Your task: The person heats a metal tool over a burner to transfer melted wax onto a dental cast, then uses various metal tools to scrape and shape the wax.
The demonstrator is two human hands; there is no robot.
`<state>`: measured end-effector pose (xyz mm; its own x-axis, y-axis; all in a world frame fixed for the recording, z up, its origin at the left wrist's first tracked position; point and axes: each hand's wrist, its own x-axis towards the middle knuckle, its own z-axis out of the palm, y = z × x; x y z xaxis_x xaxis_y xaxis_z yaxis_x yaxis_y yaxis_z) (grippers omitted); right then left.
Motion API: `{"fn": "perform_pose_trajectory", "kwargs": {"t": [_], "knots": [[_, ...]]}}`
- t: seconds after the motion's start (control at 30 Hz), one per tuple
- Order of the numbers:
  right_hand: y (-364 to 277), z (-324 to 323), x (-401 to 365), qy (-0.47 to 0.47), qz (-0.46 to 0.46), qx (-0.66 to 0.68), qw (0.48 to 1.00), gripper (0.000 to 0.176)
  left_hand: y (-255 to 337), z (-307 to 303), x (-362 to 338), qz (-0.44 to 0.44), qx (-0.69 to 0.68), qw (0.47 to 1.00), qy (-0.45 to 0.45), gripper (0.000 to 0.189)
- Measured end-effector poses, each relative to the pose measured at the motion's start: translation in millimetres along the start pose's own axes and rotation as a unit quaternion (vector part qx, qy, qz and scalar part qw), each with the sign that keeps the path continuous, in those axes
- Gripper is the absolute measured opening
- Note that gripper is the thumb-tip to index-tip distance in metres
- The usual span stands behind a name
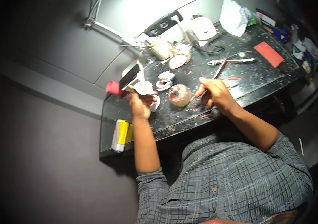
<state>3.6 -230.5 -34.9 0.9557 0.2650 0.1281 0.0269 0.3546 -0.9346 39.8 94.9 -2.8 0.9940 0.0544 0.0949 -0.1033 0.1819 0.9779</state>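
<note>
My left hand [140,106] is raised over the left part of the bench, its fingers closed round a white plaster dental model [144,88]. Past it lies another white model with pink on it [164,81], and part of a further white piece [155,103] shows beside my fingers. My right hand [218,95] hovers over the right half with fingers bent and apart, nothing visible between them. Just beyond its knuckles a slim reddish-handled tool [221,68] slants away. Between my hands stands a round glass spirit burner [180,95], speckled with pink.
A metal instrument [237,61] and a red wax sheet [269,54] lie at right. At the back are a cup of tools [161,49], a white device [203,28] and a plastic bag [233,18]. A yellow box [122,131] is at the left edge; a lamp arm [108,30] reaches in above.
</note>
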Motion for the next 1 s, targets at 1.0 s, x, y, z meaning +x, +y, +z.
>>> {"fn": "perform_pose_trajectory", "kwargs": {"t": [1.0], "knots": [[-114, -36, 71, -0.027, -0.216, -0.175, 0.960, 0.040, -14, 46, -5, -0.159, -0.094, 0.968, -0.169, 0.080]]}}
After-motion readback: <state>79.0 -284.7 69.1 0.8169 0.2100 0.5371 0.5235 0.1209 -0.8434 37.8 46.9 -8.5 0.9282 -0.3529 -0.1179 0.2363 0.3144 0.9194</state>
